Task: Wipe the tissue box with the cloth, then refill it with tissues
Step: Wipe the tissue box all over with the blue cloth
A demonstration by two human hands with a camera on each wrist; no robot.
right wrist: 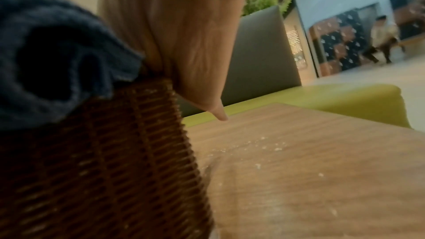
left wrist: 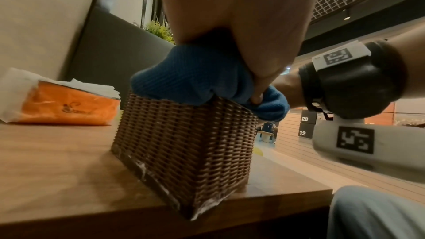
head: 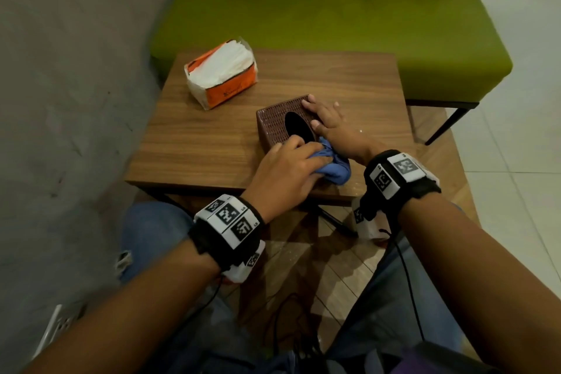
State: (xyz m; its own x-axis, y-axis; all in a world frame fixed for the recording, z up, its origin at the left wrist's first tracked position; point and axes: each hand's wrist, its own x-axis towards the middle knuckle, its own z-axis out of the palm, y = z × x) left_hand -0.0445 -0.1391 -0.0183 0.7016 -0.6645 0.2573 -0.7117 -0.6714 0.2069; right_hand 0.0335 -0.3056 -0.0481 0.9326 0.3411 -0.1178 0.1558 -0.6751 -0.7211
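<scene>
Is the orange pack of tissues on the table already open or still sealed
Open. The orange tissue pack has its top torn back, and white tissues show through it in the head view and the left wrist view.

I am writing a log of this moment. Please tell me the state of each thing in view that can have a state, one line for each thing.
Tissue box: upright on the table, oval opening dark, no tissue showing.
Cloth: bunched, pressed on the box's near top edge.
Tissue pack: torn open, white tissues exposed, lying apart from the box.
Left hand: grips the cloth.
Right hand: flat on the box top, steadying it.
</scene>
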